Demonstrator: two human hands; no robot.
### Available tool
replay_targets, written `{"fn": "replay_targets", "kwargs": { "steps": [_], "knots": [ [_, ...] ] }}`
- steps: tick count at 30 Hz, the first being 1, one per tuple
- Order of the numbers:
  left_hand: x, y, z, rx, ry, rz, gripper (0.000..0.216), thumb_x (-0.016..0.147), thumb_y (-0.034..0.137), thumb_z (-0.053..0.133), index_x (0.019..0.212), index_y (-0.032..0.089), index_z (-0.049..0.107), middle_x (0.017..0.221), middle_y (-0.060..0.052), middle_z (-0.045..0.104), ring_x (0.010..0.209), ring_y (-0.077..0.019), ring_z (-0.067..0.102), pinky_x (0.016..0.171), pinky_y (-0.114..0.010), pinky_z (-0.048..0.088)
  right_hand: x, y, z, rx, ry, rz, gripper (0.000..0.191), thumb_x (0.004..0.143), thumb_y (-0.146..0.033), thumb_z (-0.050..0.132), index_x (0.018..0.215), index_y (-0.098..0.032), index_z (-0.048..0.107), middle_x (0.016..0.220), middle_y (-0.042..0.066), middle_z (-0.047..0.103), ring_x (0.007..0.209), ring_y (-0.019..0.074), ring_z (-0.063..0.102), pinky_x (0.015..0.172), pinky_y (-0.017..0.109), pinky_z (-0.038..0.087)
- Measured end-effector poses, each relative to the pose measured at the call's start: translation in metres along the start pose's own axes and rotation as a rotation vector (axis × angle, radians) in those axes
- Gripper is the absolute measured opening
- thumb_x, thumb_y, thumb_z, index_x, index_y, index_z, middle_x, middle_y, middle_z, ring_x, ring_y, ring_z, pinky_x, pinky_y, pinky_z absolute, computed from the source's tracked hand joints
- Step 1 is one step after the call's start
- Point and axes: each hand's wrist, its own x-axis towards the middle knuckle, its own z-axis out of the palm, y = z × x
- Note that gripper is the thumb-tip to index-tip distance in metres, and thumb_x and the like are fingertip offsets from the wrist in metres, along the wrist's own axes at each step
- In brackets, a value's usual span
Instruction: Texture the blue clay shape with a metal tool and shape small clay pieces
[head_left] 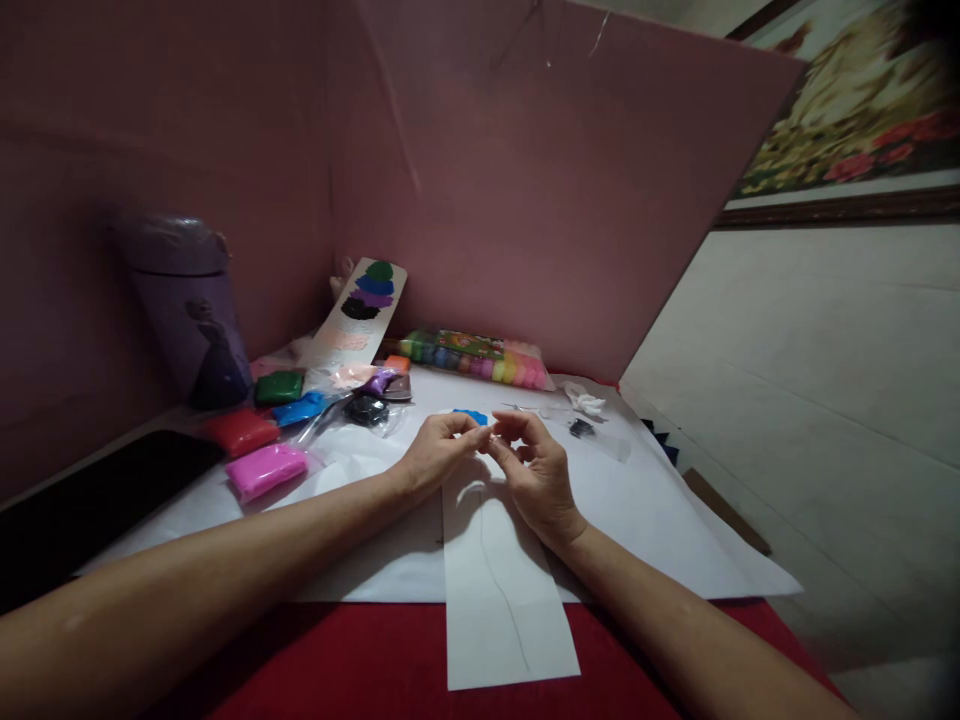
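Over the upper part of a white card (pixel 504 600), my left hand (pixel 442 450) and my right hand (pixel 536 475) meet at the fingertips. Thumb and forefinger of the left are pressed together. The right hand's fingers curl in a pinch right beside them. Whatever small thing lies between the fingertips is too tiny to make out. A thin curved pencil line runs down the card. Just behind the hands a patch of blue clay (pixel 471 416) shows at the card's far end, partly hidden by the fingers.
Left of the hands lie clay packets: pink (pixel 268 471), red (pixel 241 432), green (pixel 279 387). A purple tumbler (pixel 187 320) stands behind them, near a dark flat object (pixel 97 500). At the back are a colour-daubed card (pixel 364 315) and a bag of colourful clay (pixel 480 360). Crumpled white material (pixel 583 399) lies right.
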Motion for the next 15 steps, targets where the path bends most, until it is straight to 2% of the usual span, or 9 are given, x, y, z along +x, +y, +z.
{"fn": "replay_targets", "kwargs": {
  "steps": [4, 10, 15],
  "knots": [
    [0.0011, -0.0042, -0.0014, -0.046, 0.06, 0.023, 0.031, 0.073, 0.045, 0.065, 0.068, 0.014, 0.063, 0.069, -0.004, 0.064, 0.067, -0.0154, 0.055, 0.067, -0.027, 0.042, 0.0008, 0.0025, -0.0007, -0.036, -0.007, 0.025, 0.026, 0.08, -0.025, 0.063, 0.106, -0.022, 0.057, 0.092, 0.004, 0.062, 0.079, 0.0169, 0.06, 0.056, 0.025, 0.047],
    [0.0024, -0.004, -0.0007, -0.168, 0.129, 0.012, 0.025, 0.072, 0.038, 0.067, 0.08, 0.015, 0.065, 0.077, -0.003, 0.066, 0.077, -0.0168, 0.059, 0.075, -0.028, 0.043, 0.0022, 0.0024, -0.0012, -0.035, 0.026, 0.009, 0.02, 0.08, -0.023, 0.061, 0.1, -0.021, 0.058, 0.085, 0.003, 0.061, 0.078, 0.0168, 0.059, 0.057, 0.025, 0.045],
    [0.0008, -0.0026, -0.0004, -0.091, -0.003, -0.048, 0.034, 0.071, 0.047, 0.068, 0.071, 0.013, 0.066, 0.072, -0.005, 0.066, 0.072, -0.0178, 0.059, 0.071, -0.029, 0.043, 0.001, 0.0026, -0.0008, -0.036, -0.003, -0.014, 0.02, 0.082, -0.023, 0.06, 0.102, -0.022, 0.058, 0.086, 0.003, 0.061, 0.079, 0.0169, 0.06, 0.058, 0.026, 0.045]
  ]
}}
